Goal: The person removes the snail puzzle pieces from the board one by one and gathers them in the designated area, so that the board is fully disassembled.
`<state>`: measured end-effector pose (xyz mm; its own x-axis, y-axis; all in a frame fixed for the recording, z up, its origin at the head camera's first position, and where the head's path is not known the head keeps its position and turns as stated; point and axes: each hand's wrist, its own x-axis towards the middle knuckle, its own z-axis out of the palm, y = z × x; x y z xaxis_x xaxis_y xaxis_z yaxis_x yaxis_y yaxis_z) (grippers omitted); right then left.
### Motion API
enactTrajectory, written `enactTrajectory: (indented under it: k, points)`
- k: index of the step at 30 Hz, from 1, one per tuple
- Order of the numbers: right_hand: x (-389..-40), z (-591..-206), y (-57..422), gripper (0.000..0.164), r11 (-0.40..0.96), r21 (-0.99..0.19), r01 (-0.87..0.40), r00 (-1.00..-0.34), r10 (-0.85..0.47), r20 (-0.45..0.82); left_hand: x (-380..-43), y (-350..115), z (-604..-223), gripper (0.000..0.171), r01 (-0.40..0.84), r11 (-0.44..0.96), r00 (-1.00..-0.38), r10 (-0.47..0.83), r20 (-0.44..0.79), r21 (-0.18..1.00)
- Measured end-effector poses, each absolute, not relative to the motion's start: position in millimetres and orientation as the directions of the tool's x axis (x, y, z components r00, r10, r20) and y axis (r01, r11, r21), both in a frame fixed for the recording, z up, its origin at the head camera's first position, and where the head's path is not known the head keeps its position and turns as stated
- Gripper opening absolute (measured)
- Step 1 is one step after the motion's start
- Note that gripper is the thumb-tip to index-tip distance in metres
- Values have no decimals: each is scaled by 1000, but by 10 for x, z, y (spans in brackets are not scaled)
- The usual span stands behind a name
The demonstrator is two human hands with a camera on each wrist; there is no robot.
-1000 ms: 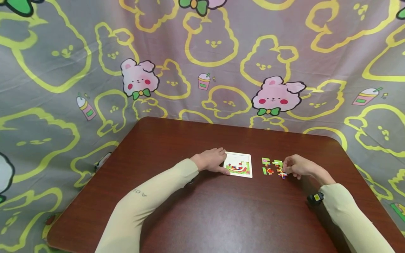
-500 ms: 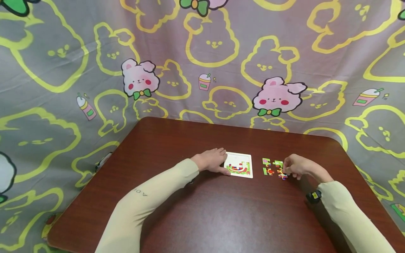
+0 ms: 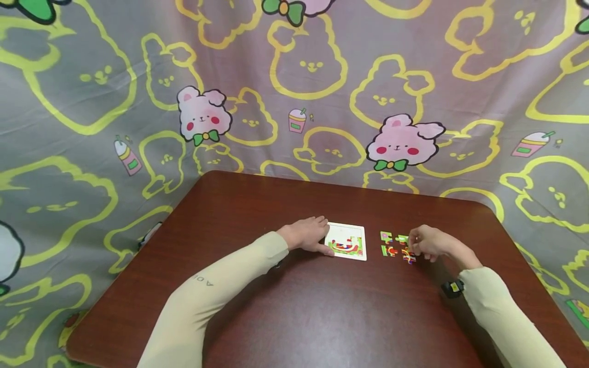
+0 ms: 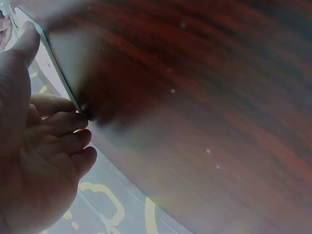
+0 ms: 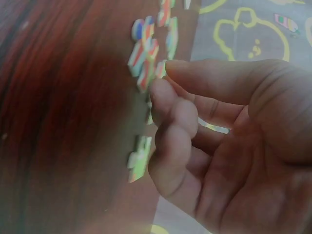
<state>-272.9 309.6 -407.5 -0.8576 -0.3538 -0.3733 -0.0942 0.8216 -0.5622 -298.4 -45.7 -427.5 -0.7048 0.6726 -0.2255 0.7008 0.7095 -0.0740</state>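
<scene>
My left hand (image 3: 309,234) holds the left edge of a white puzzle board (image 3: 345,257). Its thumb lies at the near corner and its curled fingers at the far one, as the left wrist view shows. Colourful pieces fill the lower part of the board. To the right of it my right hand (image 3: 431,242) is over a small group of loose jigsaw pieces. Thumb and forefinger pinch a jigsaw piece (image 5: 161,69), mostly hidden by the fingertips. Beside them lies a red, yellow and blue piece (image 3: 407,256). Another piece with green (image 5: 140,161) lies below the fingers in the right wrist view.
A green piece with a pink flower (image 3: 385,236) and a green and red piece (image 3: 390,251) lie between the board and my right hand. The brown table (image 3: 317,312) has rounded corners. Patterned cloth (image 3: 317,148) hangs behind it.
My right hand has shifted very slightly left over the loose pieces. The left hand stays at the board's edge. The head view has tilted a little.
</scene>
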Motion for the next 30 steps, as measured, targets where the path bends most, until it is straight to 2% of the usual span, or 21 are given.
enactTrajectory:
  k: [3, 12, 24, 30]
  points:
    - [-2723, -4033, 3072, 4, 815, -566, -125, -863, -371, -343, -2983, -454, -4272, 91, 701, 710, -706, 674, -219, -75]
    - [-2737, -4002, 2850, 14, 785, -578, -224, -853, -445, -273, -2990, -450, -4276, 91, 698, 712, -708, 672, -215, -73]
    - [-2730, -4039, 2536, 20, 797, -544, -263, -888, -420, -186, -2983, -435, -4266, 91, 706, 703, -702, 677, -221, -90]
    - [-2768, -4095, 2388, 33, 798, -526, -294, -891, -428, -151, -2978, -436, -4272, 91, 704, 705, -703, 676, -221, -82]
